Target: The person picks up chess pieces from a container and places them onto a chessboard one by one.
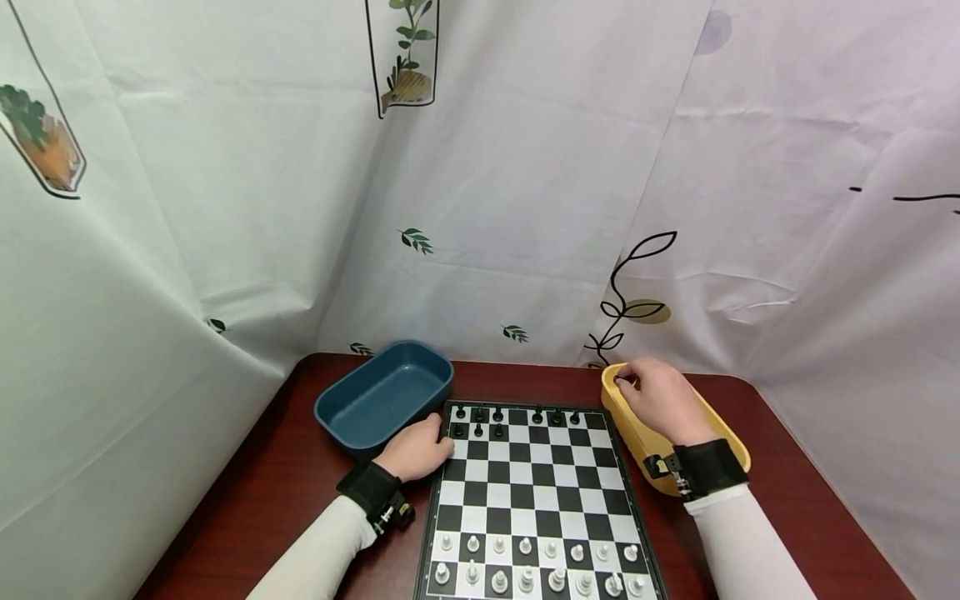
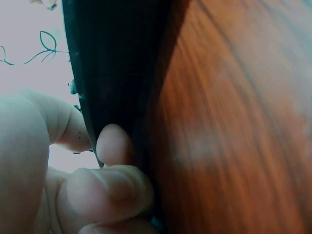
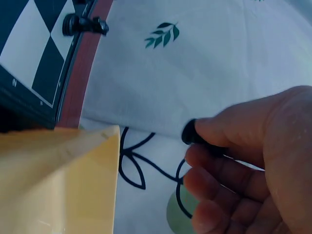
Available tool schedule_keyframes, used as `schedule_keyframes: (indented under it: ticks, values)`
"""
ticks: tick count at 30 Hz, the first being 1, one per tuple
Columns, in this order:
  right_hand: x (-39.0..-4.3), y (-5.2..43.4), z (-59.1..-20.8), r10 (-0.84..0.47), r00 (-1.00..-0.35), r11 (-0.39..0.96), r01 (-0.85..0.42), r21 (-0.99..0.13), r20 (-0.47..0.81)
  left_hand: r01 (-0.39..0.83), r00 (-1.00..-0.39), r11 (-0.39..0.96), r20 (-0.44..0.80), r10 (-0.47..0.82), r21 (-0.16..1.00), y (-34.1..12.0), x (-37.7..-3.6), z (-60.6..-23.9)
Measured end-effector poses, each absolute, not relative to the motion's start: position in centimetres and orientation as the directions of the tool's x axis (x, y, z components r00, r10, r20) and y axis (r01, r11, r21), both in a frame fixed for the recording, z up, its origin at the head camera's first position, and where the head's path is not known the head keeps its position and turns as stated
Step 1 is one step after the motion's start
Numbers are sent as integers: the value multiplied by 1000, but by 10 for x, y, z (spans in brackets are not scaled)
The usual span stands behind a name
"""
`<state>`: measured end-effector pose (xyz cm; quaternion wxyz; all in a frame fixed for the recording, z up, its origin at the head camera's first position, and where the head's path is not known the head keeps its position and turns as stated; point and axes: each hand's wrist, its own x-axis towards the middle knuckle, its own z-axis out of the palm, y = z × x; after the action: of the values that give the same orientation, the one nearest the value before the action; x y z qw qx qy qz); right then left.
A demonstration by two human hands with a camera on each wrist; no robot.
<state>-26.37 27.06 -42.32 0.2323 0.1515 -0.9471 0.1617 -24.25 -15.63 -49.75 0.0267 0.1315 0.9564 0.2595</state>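
On the chessboard [image 1: 543,475], white chess pieces [image 1: 527,577] fill the two near rows, and several black chess pieces [image 1: 498,414] stand in the far rows. My left hand [image 1: 417,448] is at the board's far left edge; in the left wrist view, thumb and curled fingers [image 2: 109,187] grip the board's dark side. A black chess piece [image 3: 191,132], its round base showing, is pinched between thumb and fingers of my right hand [image 1: 660,398]. That hand is over the far end of the yellow container [image 1: 626,425]. Fingers hide the rest of the piece.
A blue container [image 1: 352,404] sits left of the board, beside my left hand. The brown table [image 1: 247,500] ends at a white printed cloth [image 1: 487,275] behind. Near the yellow container, a black knight [image 3: 83,24] stands on the board's far edge.
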Motion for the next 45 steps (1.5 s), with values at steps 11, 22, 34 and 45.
schedule_keyframes:
  ticks: [11, 22, 34, 45]
  values:
    - [-261, 251, -432, -377, -859, 882, -447, -148, 345, 235, -966, 836, 20, 259, 495, -156, -245, -504]
    - [-259, 238, -443, -418, -865, 886, -455, -86, 277, 237, -965, 836, 21, 261, 496, -156, -245, -502]
    - [-264, 235, -455, -420, -873, 904, -427, 31, 248, 231, -965, 835, 7, 262, 500, -157, -244, -498]
    - [-265, 231, -464, -417, -862, 908, -408, 94, 289, 232, -965, 838, 7, 263, 494, -157, -246, -502]
